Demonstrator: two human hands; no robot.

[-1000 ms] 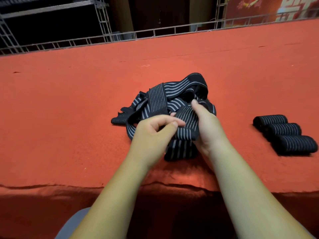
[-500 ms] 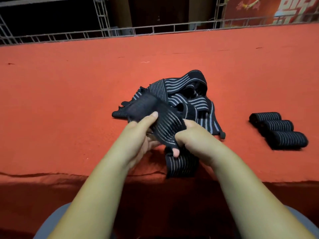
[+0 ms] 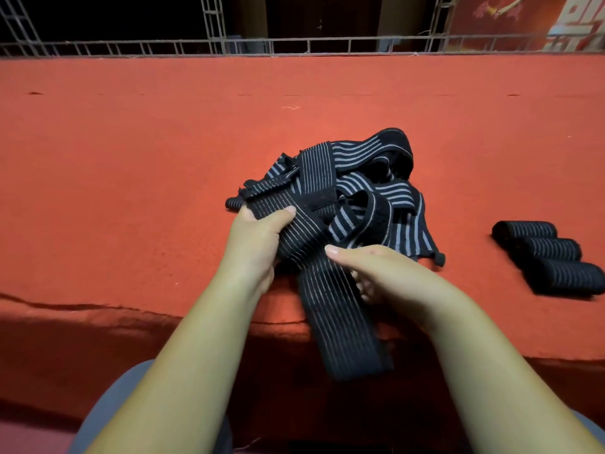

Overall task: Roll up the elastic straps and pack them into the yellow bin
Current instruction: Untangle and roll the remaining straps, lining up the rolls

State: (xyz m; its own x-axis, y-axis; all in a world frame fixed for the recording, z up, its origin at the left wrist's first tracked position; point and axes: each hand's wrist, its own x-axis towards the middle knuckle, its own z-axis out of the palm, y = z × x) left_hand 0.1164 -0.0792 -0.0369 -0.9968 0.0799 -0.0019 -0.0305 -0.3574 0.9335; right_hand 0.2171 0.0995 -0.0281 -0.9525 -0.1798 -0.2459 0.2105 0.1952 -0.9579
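A tangled heap of black elastic straps with grey stripes [image 3: 370, 178] lies in the middle of the red cloth table [image 3: 131, 165]. One strap [image 3: 337, 316] runs out of the heap toward me and hangs over the table's front edge. My left hand [image 3: 258, 244] grips this strap near the heap. My right hand [image 3: 386, 273] holds the same strap a little lower, thumb on top. Three rolled straps [image 3: 550, 257] lie side by side at the right. No yellow bin is in view.
The table's front edge [image 3: 98, 309] runs across below my hands, with the red cloth draping down. A metal truss railing [image 3: 294, 47] borders the far side. My grey-clad knees show at the bottom.
The strap has been pulled further out of the heap and now hangs long over the front edge. My left hand moved up toward the heap; my right hand shifted to a flatter hold.
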